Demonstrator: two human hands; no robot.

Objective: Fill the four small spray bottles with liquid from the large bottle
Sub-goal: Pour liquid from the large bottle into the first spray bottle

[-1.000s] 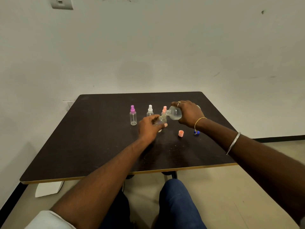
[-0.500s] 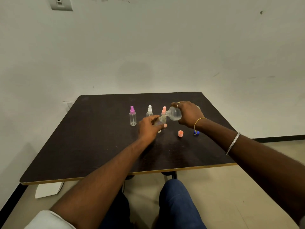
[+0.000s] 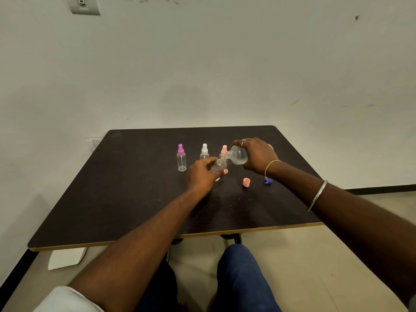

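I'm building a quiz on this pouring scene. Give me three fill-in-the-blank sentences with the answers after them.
1. While the right hand tilts the large bottle over the small bottle in the left hand, ___ other spray bottles stand capped on the table.
2. The leftmost spray bottle has a ___ top.
3. Right of the pink-orange cap lies a second cap, coloured ___.
Missing: three; purple; blue.

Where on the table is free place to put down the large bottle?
Bare: the whole left part of the table, left of the purple-topped bottle, and the strip along the far edge. Crowded: the middle, around the large bottle, pink cap and blue cap.
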